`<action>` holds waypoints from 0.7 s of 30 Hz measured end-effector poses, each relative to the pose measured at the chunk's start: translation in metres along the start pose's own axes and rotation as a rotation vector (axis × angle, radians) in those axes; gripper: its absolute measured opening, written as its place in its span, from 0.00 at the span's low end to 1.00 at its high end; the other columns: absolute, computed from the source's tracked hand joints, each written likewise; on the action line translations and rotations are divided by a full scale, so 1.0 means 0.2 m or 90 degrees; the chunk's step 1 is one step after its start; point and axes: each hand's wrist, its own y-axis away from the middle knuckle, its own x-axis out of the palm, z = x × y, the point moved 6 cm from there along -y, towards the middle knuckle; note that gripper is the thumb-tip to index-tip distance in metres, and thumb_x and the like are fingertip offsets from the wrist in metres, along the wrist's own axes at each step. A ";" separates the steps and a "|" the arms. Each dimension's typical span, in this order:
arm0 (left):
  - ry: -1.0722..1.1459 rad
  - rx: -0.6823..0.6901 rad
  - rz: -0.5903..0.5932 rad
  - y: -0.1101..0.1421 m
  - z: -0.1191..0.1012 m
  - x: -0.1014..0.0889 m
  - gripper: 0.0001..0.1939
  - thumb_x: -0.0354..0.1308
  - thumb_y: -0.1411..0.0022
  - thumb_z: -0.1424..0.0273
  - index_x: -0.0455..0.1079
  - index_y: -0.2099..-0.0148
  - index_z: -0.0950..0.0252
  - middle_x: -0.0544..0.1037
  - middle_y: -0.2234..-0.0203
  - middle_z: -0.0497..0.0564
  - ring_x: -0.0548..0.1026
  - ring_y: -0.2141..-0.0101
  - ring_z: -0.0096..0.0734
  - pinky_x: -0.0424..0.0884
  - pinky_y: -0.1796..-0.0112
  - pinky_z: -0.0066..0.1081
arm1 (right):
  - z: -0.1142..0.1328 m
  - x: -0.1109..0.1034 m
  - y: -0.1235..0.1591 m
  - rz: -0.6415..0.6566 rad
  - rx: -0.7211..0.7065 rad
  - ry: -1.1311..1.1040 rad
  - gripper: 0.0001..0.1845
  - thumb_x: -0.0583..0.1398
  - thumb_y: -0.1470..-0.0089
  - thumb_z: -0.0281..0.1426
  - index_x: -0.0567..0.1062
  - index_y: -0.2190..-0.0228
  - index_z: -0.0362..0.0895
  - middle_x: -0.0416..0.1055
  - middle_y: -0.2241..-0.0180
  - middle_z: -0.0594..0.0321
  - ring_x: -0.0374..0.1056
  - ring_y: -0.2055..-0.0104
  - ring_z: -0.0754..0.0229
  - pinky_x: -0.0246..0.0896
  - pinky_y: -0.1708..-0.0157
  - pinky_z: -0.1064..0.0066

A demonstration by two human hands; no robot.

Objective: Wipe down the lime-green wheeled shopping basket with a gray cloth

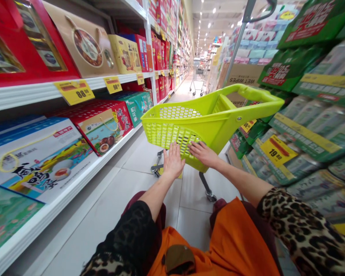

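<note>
A lime-green plastic shopping cart point(184, 124) stands sideways across the aisle in front of me, its handle end to the right. My left hand point(173, 161) lies against the lower edge of its perforated side, fingers stretched upward. Beside it, my right hand point(203, 153) rests flat on the same side wall, fingers pointing left. Neither hand holds anything. Through the side holes no goods can be made out in the basket. Below the cart, a dark leg ends in a caster wheel point(211, 196), and another caster point(155, 168) shows at the left.
White shelves point(103, 82) with boxed gift packs line the left side. Stacked green-wrapped can packs point(304, 126) rise close on the right, near a wet wipes carton point(242, 76). Another cart point(199, 78) stands farther down the tiled aisle point(132, 184). A grey metal handle point(241, 34) rises behind my cart.
</note>
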 end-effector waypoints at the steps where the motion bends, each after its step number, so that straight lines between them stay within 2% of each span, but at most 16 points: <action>1: 0.000 -0.007 -0.005 -0.01 0.01 0.00 0.35 0.45 0.39 0.62 0.42 0.35 0.74 0.42 0.36 0.61 0.41 0.36 0.42 0.42 0.41 0.52 | -0.06 -0.05 -0.06 -0.019 0.034 0.010 0.23 0.51 0.45 0.21 0.65 0.47 0.37 0.59 0.43 0.50 0.49 0.38 0.47 0.47 0.43 0.50; 4: 0.001 -0.024 -0.018 -0.03 0.04 0.00 0.36 0.45 0.40 0.61 0.42 0.35 0.74 0.43 0.36 0.60 0.40 0.36 0.42 0.42 0.41 0.52 | -0.22 -0.18 -0.22 -0.070 0.081 0.007 0.24 0.48 0.42 0.21 0.61 0.44 0.37 0.55 0.40 0.49 0.43 0.36 0.48 0.41 0.42 0.47; 7: 0.005 -0.037 -0.020 -0.03 0.08 0.01 0.37 0.45 0.40 0.61 0.41 0.35 0.75 0.42 0.35 0.60 0.40 0.36 0.42 0.41 0.41 0.52 | -0.26 -0.15 -0.27 -0.065 0.074 -0.027 0.23 0.47 0.42 0.22 0.60 0.44 0.37 0.55 0.40 0.49 0.40 0.35 0.49 0.39 0.41 0.46; 9: 0.006 -0.040 -0.014 -0.01 0.10 0.02 0.37 0.45 0.40 0.60 0.40 0.35 0.74 0.41 0.35 0.60 0.39 0.36 0.42 0.40 0.41 0.52 | -0.21 -0.07 -0.22 -0.041 0.061 -0.057 0.24 0.48 0.42 0.22 0.60 0.44 0.37 0.56 0.41 0.49 0.40 0.35 0.50 0.39 0.41 0.46; 14: -0.001 -0.045 0.005 0.02 0.14 0.04 0.38 0.46 0.40 0.60 0.39 0.34 0.74 0.41 0.35 0.59 0.38 0.36 0.41 0.39 0.40 0.51 | 0.04 0.22 0.03 0.070 0.008 -0.121 0.24 0.48 0.44 0.21 0.63 0.46 0.38 0.62 0.44 0.50 0.46 0.37 0.52 0.45 0.41 0.50; 16: -0.001 -0.040 0.006 0.03 0.15 0.04 0.38 0.46 0.40 0.60 0.40 0.34 0.74 0.41 0.35 0.59 0.38 0.36 0.41 0.40 0.40 0.51 | 0.11 0.28 0.08 0.107 -0.012 -0.117 0.24 0.48 0.45 0.22 0.65 0.47 0.39 0.64 0.46 0.51 0.49 0.38 0.52 0.48 0.43 0.51; 18: 0.002 -0.038 0.005 0.02 0.15 0.05 0.37 0.46 0.40 0.60 0.40 0.35 0.75 0.41 0.35 0.60 0.39 0.36 0.42 0.40 0.40 0.51 | 0.13 0.28 0.06 0.116 -0.041 -0.105 0.22 0.49 0.45 0.22 0.66 0.48 0.39 0.66 0.47 0.51 0.51 0.39 0.51 0.51 0.44 0.52; 21: 0.011 -0.044 0.006 0.00 0.15 0.05 0.37 0.46 0.40 0.61 0.42 0.35 0.76 0.42 0.35 0.61 0.40 0.36 0.42 0.41 0.41 0.52 | 0.05 0.14 -0.11 0.051 -0.021 -0.076 0.23 0.49 0.44 0.22 0.65 0.47 0.38 0.62 0.44 0.51 0.48 0.37 0.50 0.49 0.43 0.53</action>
